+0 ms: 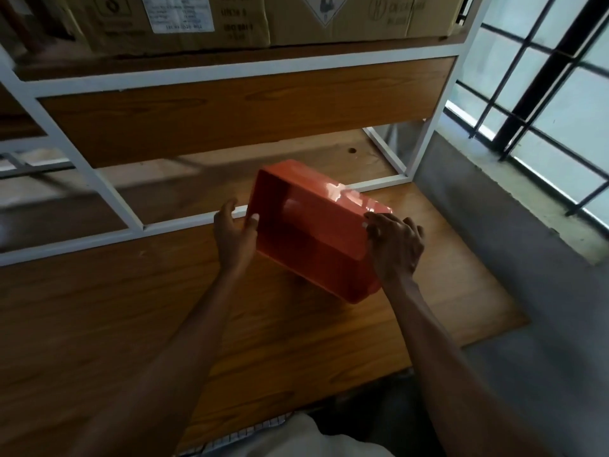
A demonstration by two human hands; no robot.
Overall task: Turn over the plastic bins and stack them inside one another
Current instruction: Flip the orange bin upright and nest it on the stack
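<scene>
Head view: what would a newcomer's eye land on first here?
The glossy orange rectangular plastic bin, tilted with its opening toward the camera, held above the brown wooden tabletop between the left hand and right hand. Behind it stands a white metal shelf frame carrying brown cardboard boxes.

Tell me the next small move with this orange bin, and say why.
Probably finish tipping the orange bin until its opening faces up, then lower it onto the wooden table. The left hand and right hand hold its two short ends, it is lifted and tilted with the opening toward the camera, and no second bin shows to nest it into.
</scene>
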